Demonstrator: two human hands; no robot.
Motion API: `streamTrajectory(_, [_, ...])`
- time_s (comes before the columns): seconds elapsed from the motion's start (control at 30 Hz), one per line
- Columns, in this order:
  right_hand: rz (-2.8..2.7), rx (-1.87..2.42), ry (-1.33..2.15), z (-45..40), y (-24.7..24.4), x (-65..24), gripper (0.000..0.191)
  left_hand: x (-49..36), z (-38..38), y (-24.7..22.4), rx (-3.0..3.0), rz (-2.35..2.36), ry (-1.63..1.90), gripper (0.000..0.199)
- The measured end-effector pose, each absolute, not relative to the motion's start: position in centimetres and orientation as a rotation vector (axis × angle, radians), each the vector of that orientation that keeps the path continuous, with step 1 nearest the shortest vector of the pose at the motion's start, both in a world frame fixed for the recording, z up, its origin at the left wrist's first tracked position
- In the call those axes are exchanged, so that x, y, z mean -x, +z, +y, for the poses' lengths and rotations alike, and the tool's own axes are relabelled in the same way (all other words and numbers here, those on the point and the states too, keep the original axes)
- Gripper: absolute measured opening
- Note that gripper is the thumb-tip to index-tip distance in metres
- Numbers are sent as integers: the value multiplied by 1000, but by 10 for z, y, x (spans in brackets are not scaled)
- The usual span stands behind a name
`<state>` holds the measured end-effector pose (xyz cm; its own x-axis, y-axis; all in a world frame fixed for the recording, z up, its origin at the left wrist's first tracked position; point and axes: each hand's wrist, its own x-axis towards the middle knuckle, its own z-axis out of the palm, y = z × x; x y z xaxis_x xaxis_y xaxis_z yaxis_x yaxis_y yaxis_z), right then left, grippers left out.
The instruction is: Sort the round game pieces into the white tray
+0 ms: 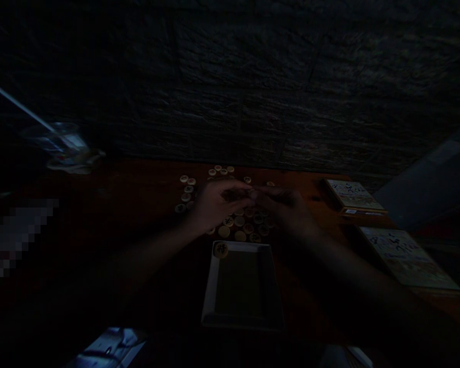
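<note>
My left hand (218, 202) and my right hand (291, 207) meet over a spread of round xiangqi pieces on a wooden table. Thumbs and fingers are pinched together, fingertips touching; what is between them is too dark and small to make out. Several xiangqi pieces (238, 221) lie flat under and in front of my hands, some with dark characters, others plain on top. Nearer to me is a shallow open box (210, 291) with pale walls. One xiangqi piece (221, 249) with a dark character sits in its far left corner.
Two flat printed boxes (354, 196) (410, 258) lie on the right of the wooden table (138, 189). A glass (67, 145) with a straw stands at far left. Behind rises a stone wall (233, 102). A bright screen-like object (111, 350) shows at the bottom. Light is very dim.
</note>
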<state>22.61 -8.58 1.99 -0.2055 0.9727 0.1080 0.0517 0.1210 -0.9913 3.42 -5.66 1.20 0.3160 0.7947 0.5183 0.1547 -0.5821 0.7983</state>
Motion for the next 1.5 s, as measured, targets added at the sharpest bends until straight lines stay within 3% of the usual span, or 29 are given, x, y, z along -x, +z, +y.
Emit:
streamTrajectory(0.2, [-1273, 1017, 1382, -90, 24, -224, 43, -31, -55, 15, -2136, 833, 1280, 28])
streamTrajectory(0.53, [-1321, 1136, 1261, -88, 21, -225, 38, -26, -57, 16, -2270, 862, 1204, 22])
streamTrajectory(1.03, [-1281, 1034, 1262, -84, 21, -227, 40, -37, -60, 13, -1778, 728, 1159, 39])
streamTrajectory(1.33, [-1312, 1020, 1277, -86, 24, -224, 33, -36, -58, 20, -1633, 801, 1226, 19])
streamTrajectory(1.5, [-1323, 1019, 1256, -87, 25, -224, 34, -35, -53, 17, -1562, 815, 1223, 21])
